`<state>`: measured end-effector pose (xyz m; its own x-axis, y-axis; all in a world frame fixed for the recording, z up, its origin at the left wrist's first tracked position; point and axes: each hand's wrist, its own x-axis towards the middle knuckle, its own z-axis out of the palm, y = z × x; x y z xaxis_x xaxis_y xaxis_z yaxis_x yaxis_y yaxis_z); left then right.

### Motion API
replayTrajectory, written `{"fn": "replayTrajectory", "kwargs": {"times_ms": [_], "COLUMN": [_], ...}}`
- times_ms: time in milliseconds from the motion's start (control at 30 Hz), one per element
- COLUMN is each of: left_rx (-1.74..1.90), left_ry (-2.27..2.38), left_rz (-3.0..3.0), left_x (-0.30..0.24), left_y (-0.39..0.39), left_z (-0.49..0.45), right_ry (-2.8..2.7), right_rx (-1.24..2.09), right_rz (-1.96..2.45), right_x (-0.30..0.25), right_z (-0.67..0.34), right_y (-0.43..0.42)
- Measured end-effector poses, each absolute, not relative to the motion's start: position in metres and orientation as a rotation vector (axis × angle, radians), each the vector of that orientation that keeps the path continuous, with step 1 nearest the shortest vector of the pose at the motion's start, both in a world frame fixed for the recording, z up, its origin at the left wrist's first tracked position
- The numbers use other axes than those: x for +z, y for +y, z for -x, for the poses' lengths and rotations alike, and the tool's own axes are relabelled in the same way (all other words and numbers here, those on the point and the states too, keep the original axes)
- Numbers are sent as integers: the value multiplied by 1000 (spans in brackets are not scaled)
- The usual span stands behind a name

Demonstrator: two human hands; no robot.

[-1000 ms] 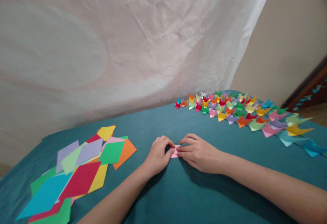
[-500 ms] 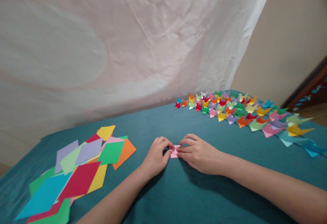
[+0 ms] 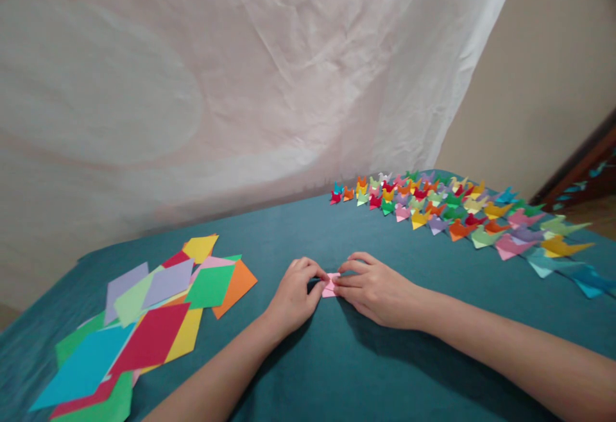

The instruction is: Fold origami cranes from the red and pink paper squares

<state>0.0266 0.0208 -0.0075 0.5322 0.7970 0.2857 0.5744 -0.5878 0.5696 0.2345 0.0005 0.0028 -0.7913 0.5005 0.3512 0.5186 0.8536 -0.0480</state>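
A small folded piece of pink paper [image 3: 330,288] lies on the teal cloth between my two hands. My left hand [image 3: 299,290] pinches its left edge between thumb and forefinger. From the other side, my right hand [image 3: 373,287] presses on the paper's right part with its fingertips, the fingers bent and partly spread. The right thumb is hidden under the hand. Fine folds in the paper are too small to make out.
Loose coloured paper squares [image 3: 158,332] lie in an overlapping pile at the left. Several rows of folded paper birds [image 3: 436,210] stand at the right, reaching the far edge. The teal cloth [image 3: 269,229] covers the table; behind it hangs a pale patterned curtain [image 3: 289,88].
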Motion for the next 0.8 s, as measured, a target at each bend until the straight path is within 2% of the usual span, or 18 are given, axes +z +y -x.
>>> {"fn": "replayTrajectory", "kwargs": {"times_ms": [800], "left_rx": [730], "left_ry": [1118], "left_rz": [-2383], "left_x": [-11], "left_y": [24], "left_z": [-25], "right_ry": [-2711], "right_rx": [-116], "right_rz": [775], "right_x": [0], "right_z": [-232], "right_y": [0]}}
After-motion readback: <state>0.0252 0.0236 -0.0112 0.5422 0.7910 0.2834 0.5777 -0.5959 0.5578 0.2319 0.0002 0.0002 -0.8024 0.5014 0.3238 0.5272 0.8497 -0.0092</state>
